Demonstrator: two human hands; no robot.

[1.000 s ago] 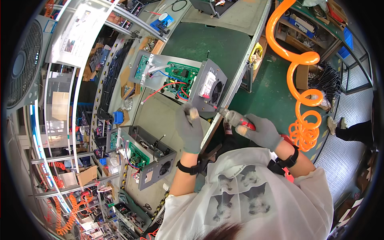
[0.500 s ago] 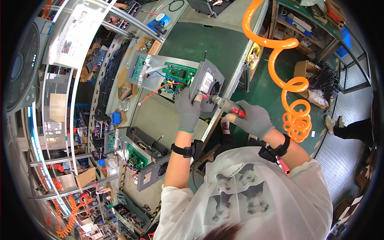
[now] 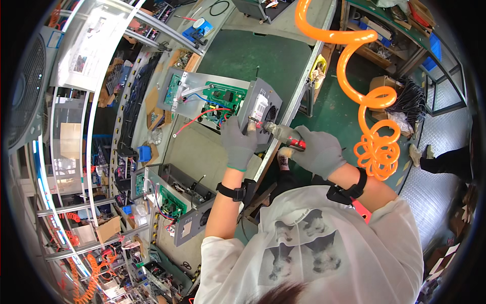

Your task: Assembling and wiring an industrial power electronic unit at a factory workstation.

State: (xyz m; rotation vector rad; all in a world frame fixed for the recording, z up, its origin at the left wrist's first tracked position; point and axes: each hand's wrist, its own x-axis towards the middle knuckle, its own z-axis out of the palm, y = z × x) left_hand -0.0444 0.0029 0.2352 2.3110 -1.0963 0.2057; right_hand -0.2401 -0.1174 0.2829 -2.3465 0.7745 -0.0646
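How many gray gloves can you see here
2: one on your left hand, beside the gray panel; one on your right hand, around the driver. Clutter could hide more.

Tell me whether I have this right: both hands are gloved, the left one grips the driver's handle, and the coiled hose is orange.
Wrong hand: the head view shows the right hand gripping the driver's handle; the left hand is at the grey panel. Both hands are gloved and the hose is orange.
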